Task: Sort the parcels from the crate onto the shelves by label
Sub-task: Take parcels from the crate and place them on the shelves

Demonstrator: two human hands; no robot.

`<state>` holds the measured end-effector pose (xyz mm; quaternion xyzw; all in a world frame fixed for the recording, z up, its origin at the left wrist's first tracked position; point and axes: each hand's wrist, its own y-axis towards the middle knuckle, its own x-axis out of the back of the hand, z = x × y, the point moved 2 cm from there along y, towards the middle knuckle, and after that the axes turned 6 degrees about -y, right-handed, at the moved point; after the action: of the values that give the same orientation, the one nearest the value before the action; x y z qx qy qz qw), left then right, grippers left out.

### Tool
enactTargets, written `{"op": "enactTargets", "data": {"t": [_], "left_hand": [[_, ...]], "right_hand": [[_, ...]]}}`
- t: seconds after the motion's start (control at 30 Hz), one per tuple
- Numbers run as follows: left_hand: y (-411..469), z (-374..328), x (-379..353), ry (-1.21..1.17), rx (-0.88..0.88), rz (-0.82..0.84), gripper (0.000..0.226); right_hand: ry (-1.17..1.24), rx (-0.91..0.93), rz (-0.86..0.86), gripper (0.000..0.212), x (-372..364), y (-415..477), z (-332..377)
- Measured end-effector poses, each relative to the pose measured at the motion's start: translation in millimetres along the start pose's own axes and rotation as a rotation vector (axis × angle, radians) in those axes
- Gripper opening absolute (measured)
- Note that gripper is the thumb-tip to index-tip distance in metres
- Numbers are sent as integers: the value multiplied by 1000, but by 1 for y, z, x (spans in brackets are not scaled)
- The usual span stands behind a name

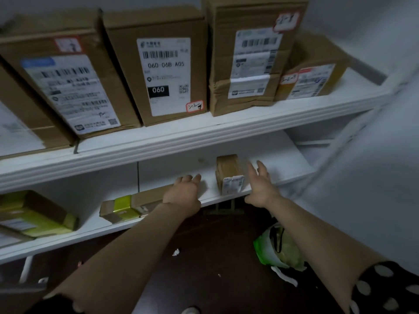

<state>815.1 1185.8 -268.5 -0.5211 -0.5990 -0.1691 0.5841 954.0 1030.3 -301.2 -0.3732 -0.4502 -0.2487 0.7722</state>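
Note:
A small brown parcel (229, 174) with a white label on its near end stands on the lower shelf (283, 175). My right hand (260, 184) hovers just right of it, fingers spread and holding nothing. My left hand (184, 189) lies on the right end of a long flat parcel (133, 203) with yellow tape; its fingers curl over the far edge. The crate is out of view.
The upper shelf (181, 137) carries several labelled cardboard boxes, among them one marked 060 (163, 69). A yellow-taped parcel (38, 214) lies at the lower left. A green and white bag (278, 248) sits on the dark floor below. A white wall (374, 177) closes the right side.

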Motion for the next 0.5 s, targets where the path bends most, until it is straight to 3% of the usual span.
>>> {"op": "enactTargets", "data": {"t": [0.27, 0.5], "left_hand": [[-49, -84, 11, 112, -274, 111, 73], [-129, -146, -24, 241, -649, 205, 56]], "right_hand": [[155, -191, -43, 86, 23, -131, -24], [361, -623, -169, 77, -15, -298, -47]]}}
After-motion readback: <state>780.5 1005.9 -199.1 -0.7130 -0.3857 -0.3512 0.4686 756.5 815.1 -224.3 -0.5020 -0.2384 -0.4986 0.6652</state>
